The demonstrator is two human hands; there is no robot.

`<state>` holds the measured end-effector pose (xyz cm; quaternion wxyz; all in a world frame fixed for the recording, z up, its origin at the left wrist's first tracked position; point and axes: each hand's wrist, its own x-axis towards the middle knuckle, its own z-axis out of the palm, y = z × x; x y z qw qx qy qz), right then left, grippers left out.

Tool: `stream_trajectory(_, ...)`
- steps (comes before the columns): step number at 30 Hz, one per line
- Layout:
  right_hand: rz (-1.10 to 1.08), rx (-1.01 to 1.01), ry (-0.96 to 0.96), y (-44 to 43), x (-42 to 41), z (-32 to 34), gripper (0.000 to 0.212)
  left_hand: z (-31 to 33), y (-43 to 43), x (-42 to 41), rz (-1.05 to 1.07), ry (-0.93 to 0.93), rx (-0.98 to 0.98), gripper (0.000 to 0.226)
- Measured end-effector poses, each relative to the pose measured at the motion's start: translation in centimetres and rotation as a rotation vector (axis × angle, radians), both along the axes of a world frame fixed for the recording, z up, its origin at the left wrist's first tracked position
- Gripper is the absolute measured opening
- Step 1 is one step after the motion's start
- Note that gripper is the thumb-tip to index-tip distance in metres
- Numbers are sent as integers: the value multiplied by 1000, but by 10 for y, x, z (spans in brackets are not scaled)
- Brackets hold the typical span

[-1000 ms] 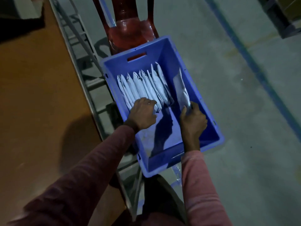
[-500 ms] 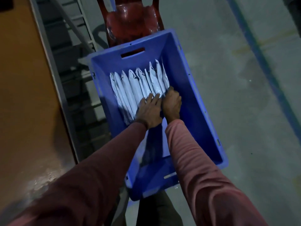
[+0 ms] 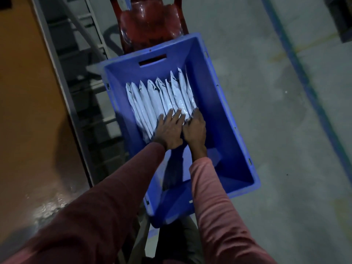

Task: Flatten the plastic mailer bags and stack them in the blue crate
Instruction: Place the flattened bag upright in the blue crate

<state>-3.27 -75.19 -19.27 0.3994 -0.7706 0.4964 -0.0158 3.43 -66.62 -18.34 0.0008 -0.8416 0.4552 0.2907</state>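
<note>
Left grip (image 3: 170, 131) flat on mailer bags (image 3: 152, 97) in blue crate (image 3: 211, 88); right grip (image 3: 195, 128) alongside — curl unclear

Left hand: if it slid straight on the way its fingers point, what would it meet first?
The left hand lies flat on the bags, so it would rub along them first, then probably reach the far wall of the crate; depth is unclear.

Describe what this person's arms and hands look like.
Long sleeves reach both wrists: the left sleeve looks dark maroon, the right sleeve lighter pinkish red. The left hand and right hand are bare, no gloves or watch visible.
</note>
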Motion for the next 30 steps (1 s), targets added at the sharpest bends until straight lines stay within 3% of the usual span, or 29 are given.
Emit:
stream_trajectory(5, -28, -104, -69, 18, -19, 28, 45, 40, 17, -8, 182, -100, -83, 76)
stream_trajectory(9, 87, -164, -196, 61, -32, 66, 44, 107, 61, -30, 344, -185, -279, 88)
stream_trajectory(11, 147, -217, -261, 87, -36, 89, 41, 135, 95, -37, 354, -264, -387, 81)
stream_trajectory(14, 256, -277, -331, 133, -38, 128, 37, 164, 156, -36, 375, -372, -434, 65)
stream_trajectory(23, 482, -489, -526, 319, -36, 211, 33, 222, 387, -47, 587, -511, -551, 61)
stream_trajectory(30, 753, -586, -510, 447, -8, 242, 38, 234, 542, -57, 712, -577, -624, 60)
